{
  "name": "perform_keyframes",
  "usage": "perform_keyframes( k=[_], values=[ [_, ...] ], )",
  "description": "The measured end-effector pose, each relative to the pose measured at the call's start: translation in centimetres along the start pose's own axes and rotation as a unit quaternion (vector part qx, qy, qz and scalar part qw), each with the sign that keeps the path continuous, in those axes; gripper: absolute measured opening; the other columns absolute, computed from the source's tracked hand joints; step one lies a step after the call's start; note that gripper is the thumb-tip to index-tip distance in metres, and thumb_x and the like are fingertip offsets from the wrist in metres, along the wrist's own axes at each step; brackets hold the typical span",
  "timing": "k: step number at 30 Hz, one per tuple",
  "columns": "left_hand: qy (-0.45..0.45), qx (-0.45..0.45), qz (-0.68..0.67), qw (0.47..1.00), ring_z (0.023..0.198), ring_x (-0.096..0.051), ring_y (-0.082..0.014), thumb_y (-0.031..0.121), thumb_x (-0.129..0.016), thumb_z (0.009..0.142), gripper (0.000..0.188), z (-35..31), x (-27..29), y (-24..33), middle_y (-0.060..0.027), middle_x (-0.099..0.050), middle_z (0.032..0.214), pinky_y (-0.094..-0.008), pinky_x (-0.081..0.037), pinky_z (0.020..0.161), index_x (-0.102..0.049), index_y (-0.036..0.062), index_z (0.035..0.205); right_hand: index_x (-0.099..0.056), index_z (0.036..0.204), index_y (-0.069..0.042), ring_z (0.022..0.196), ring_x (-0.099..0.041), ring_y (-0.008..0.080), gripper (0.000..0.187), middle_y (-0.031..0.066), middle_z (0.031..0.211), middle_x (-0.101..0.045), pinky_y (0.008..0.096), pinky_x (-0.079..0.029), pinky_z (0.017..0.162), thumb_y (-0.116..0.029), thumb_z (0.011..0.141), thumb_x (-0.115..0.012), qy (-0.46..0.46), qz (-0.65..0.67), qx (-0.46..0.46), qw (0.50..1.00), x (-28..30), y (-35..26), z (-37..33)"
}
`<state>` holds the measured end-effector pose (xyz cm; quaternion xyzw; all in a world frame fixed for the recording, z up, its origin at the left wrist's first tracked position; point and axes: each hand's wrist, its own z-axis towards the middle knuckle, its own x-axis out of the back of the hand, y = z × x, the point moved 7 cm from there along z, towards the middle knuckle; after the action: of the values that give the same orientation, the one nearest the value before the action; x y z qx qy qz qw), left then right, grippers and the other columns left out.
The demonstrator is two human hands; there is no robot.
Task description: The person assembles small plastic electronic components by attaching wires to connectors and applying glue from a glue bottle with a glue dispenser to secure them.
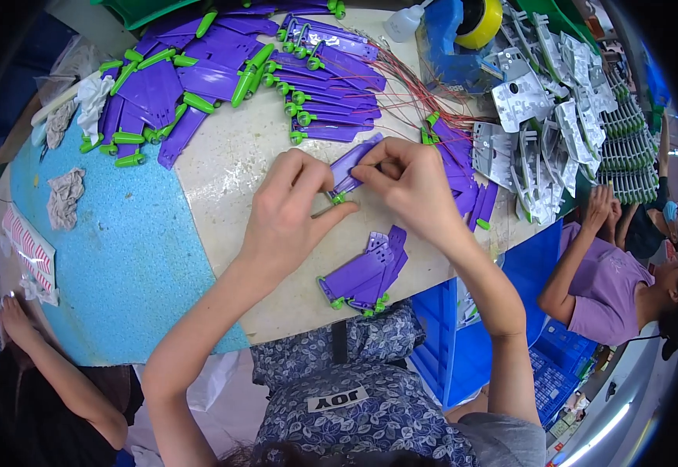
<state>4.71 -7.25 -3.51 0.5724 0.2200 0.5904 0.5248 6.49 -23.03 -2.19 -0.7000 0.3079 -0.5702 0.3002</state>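
Observation:
Between my two hands, above the middle of the table, is a small purple plastic panel [344, 170] with a green end piece. My left hand [281, 208] is closed on its left side, with the thumb near the green end. My right hand [413, 185] pinches at its right side; what is between those fingertips is hidden. Just beyond lies a row of purple panels [343, 100] with green ends and thin red wires trailing right. Closer to me sits a small stack of purple panels [364, 274] with green tips.
A heap of purple and green parts [148, 93] covers the far left. Silver-grey plastic parts [519, 97] pile up at right, by a blue tape dispenser [442, 47]. A crumpled rag [65, 198] rests on the blue mat [129, 257]. People work at both sides; a blue crate [444, 335] stands below the edge.

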Motion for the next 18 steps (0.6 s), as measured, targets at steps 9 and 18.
perform_keyframes(
  k=[9, 18],
  values=[
    [-0.072, -0.255, 0.109, 0.958, 0.09, -0.059, -0.0225, 0.02, -0.083, 0.064, 0.03, 1.8, -0.1, 2.2, -0.0017, -0.067, 0.103, -0.0335, -0.053, 0.069, -0.063, 0.0056, 0.08, -0.067, 0.092, 0.001, 0.076, -0.067, 0.0259, 0.014, 0.0164, 0.083, -0.066, 0.0357, -0.051, 0.067, -0.003, 0.08, -0.072, 0.107, -0.077, 0.145, 0.981, 2.2, -2.1, -0.6],
    [-0.104, -0.214, 0.082, 0.968, 0.089, -0.058, -0.0261, 0.019, -0.086, 0.063, 0.036, 2.3, -0.5, 2.4, -0.0052, -0.072, 0.107, -0.0352, -0.052, 0.071, -0.055, 0.0009, 0.068, -0.075, 0.086, 0.003, 0.054, -0.055, 0.01, 0.031, 0.0044, 0.059, -0.061, 0.0261, -0.045, 0.055, -0.028, 0.084, -0.073, 0.233, 0.169, -0.077, 0.955, 16.5, 3.2, 5.3]
  ],
)
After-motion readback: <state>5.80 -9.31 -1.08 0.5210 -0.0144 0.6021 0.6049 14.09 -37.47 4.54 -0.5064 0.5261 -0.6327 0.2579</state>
